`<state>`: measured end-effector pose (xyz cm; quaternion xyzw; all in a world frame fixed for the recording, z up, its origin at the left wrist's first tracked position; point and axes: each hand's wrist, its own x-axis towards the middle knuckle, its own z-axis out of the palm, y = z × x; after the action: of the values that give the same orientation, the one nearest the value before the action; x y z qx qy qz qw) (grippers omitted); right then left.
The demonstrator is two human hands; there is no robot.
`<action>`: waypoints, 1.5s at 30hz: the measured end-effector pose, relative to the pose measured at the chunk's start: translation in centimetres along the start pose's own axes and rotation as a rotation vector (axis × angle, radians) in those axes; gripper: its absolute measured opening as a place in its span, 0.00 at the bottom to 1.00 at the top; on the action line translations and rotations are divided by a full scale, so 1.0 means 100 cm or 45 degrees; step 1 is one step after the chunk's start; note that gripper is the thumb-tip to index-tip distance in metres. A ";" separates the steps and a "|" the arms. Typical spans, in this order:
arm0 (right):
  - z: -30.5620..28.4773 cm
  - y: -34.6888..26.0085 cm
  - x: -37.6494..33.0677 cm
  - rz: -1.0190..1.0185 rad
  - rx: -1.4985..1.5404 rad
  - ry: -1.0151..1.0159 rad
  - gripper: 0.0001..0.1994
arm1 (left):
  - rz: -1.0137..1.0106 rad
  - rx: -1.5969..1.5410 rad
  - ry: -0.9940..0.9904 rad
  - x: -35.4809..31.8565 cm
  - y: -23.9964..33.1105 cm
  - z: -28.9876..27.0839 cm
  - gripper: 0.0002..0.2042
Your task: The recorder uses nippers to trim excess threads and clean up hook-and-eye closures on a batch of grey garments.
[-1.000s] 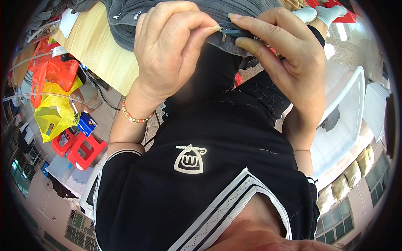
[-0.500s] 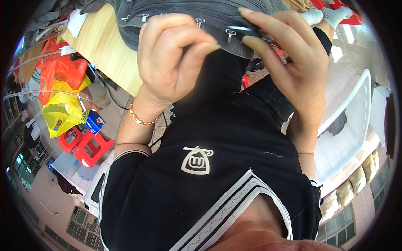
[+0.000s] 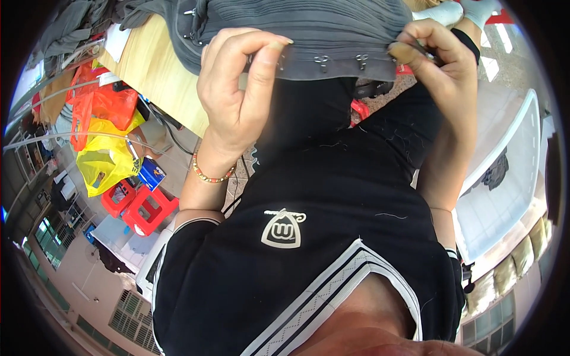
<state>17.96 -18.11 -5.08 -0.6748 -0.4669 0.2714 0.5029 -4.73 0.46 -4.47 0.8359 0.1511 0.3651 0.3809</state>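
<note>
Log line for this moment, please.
left hand: pinching grey garment hem | right hand: gripping same hem by metal hooks | wooden table beneath

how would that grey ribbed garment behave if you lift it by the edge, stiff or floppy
Probably floppy: the grey ribbed garment drapes in folds over the wooden table edge. Likely light, since the left hand and right hand hold its hem by fingertip pinches. Its small metal hooks may snag.

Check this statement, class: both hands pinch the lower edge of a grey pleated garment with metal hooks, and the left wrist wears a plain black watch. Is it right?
Not quite. In the head view the left hand wears a beaded bracelet, not a watch. The rest holds: it and the right hand pinch the hooked edge of the grey pleated garment.
</note>
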 end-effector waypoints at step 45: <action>0.007 -0.043 -0.009 0.400 0.966 -0.152 0.05 | 0.174 0.244 -0.425 0.037 0.048 0.019 0.06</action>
<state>15.47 -18.35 -1.41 -0.4877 -0.2536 0.5363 0.6405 -0.90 -1.75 0.14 0.9256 0.0627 0.2304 0.2938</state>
